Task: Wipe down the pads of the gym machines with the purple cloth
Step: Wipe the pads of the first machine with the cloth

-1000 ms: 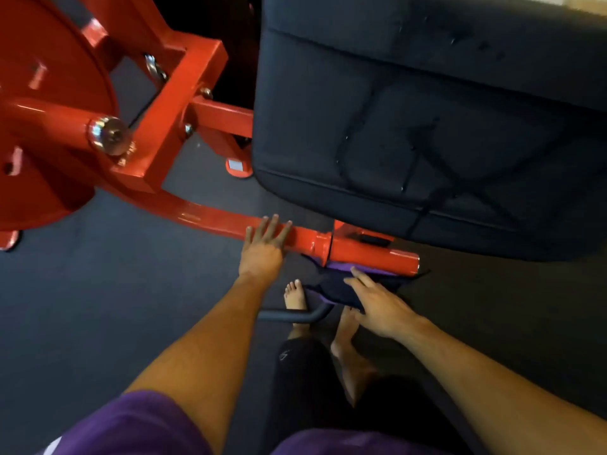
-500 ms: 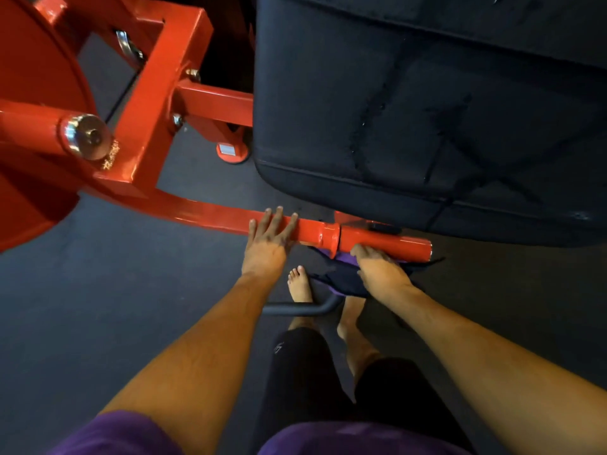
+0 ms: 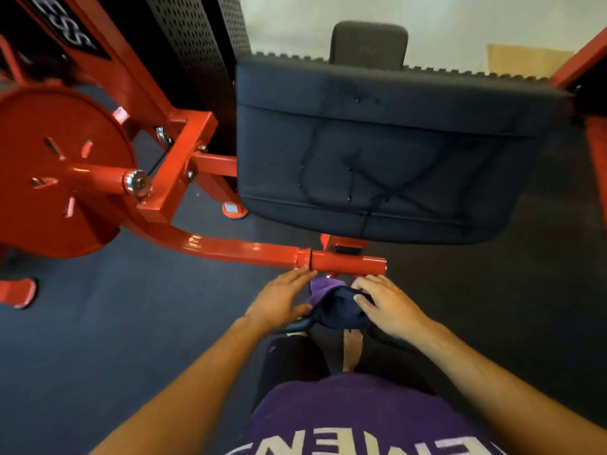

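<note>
Just below the red bar [image 3: 348, 262] of the gym machine, the purple cloth [image 3: 331, 302] is sitting bunched between both hands, its dark folds covering most of the purple. The right hand [image 3: 387, 305] is resting on the cloth with its fingers curling into the fabric and gripping it. The left hand [image 3: 281, 298] is lying flat with straight fingers, its thumb side touching the cloth's edge and its fingertips near the bar. The black pad [image 3: 394, 159] is standing beyond the bar, showing dark streaks across its face.
</note>
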Demonstrator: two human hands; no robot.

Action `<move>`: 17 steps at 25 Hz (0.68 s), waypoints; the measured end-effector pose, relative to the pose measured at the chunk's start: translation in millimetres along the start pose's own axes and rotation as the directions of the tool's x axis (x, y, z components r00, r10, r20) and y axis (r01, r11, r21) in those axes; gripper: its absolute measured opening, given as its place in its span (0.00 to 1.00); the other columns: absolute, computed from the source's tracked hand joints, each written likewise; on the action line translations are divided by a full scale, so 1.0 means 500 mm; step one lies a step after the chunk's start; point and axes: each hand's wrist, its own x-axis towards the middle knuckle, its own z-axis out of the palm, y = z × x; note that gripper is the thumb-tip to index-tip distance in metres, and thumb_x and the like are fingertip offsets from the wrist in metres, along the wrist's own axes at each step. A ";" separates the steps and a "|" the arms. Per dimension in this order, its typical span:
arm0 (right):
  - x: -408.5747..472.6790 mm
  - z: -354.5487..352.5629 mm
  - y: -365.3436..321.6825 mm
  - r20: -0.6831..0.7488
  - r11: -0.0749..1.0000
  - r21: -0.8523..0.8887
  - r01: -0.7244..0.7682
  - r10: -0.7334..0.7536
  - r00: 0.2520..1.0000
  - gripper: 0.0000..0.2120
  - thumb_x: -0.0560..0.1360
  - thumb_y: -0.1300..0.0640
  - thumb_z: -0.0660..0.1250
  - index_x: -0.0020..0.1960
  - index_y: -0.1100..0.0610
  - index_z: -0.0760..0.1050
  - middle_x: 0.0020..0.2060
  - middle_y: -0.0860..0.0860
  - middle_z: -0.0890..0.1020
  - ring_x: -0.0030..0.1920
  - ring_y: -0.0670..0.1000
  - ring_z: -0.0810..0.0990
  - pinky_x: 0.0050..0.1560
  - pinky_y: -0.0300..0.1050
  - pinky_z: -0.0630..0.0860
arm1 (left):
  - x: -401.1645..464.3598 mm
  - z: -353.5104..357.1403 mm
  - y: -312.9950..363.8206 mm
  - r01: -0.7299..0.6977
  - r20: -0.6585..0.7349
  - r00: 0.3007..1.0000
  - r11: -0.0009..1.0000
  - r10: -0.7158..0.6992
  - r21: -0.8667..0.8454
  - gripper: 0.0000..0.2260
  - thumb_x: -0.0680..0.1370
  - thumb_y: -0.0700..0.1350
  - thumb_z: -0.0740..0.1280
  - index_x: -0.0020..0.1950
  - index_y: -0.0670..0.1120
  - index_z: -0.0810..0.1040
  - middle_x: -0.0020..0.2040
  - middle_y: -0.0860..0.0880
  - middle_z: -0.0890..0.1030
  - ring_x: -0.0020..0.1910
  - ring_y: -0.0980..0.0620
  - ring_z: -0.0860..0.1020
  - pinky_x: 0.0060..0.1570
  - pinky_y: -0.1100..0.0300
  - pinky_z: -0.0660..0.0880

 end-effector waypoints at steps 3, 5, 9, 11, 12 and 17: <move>-0.054 -0.047 0.009 -0.027 0.991 0.087 0.099 -0.097 0.995 0.06 0.81 0.54 0.63 0.58 0.48 0.74 0.53 0.43 0.76 0.57 0.47 0.76 0.57 0.45 0.73 | -0.021 0.024 0.100 -0.023 -0.094 0.995 0.999 0.020 -0.029 0.31 0.75 0.59 0.68 0.76 0.49 0.73 0.74 0.48 0.75 0.72 0.46 0.73 0.71 0.53 0.69; -0.095 -0.074 0.021 -0.067 0.982 0.093 0.166 -0.161 0.985 0.06 0.82 0.52 0.62 0.58 0.46 0.73 0.53 0.43 0.76 0.56 0.47 0.77 0.55 0.48 0.75 | -0.026 0.035 0.170 -0.008 -0.170 0.985 1.000 0.007 -0.003 0.21 0.75 0.59 0.67 0.66 0.53 0.78 0.62 0.49 0.82 0.61 0.46 0.79 0.59 0.52 0.75; -0.156 -0.112 0.054 -0.162 0.967 0.095 0.236 -0.219 0.962 0.05 0.82 0.51 0.62 0.57 0.44 0.73 0.51 0.42 0.75 0.52 0.47 0.78 0.50 0.50 0.77 | -0.028 0.054 0.275 0.049 -0.293 0.955 0.998 -0.039 0.027 0.04 0.78 0.45 0.65 0.51 0.53 0.72 0.50 0.50 0.79 0.49 0.44 0.78 0.43 0.53 0.68; -0.178 -0.124 0.071 -0.211 0.975 0.064 0.214 -0.196 0.958 0.05 0.83 0.50 0.61 0.58 0.43 0.72 0.50 0.40 0.73 0.50 0.47 0.78 0.48 0.50 0.77 | -0.041 0.054 0.314 0.084 -0.362 0.928 0.996 -0.086 -0.022 0.05 0.78 0.45 0.62 0.48 0.55 0.67 0.47 0.55 0.74 0.46 0.47 0.75 0.43 0.49 0.70; -0.189 -0.133 0.077 -0.224 0.981 0.032 0.191 -0.179 0.958 0.04 0.83 0.48 0.60 0.57 0.43 0.71 0.50 0.40 0.72 0.49 0.48 0.79 0.46 0.52 0.78 | -0.051 0.050 0.330 0.074 -0.404 0.910 0.996 -0.090 -0.054 0.05 0.78 0.47 0.60 0.47 0.57 0.65 0.46 0.57 0.71 0.44 0.51 0.74 0.43 0.49 0.72; -0.231 -0.171 0.103 -0.188 0.977 -0.209 -0.053 0.013 0.982 0.08 0.83 0.43 0.57 0.53 0.47 0.67 0.48 0.46 0.80 0.48 0.56 0.81 0.45 0.55 0.78 | -0.117 0.049 0.393 0.037 -0.501 0.864 0.998 -0.055 -0.045 0.07 0.81 0.47 0.58 0.57 0.58 0.67 0.51 0.61 0.74 0.47 0.54 0.76 0.45 0.51 0.73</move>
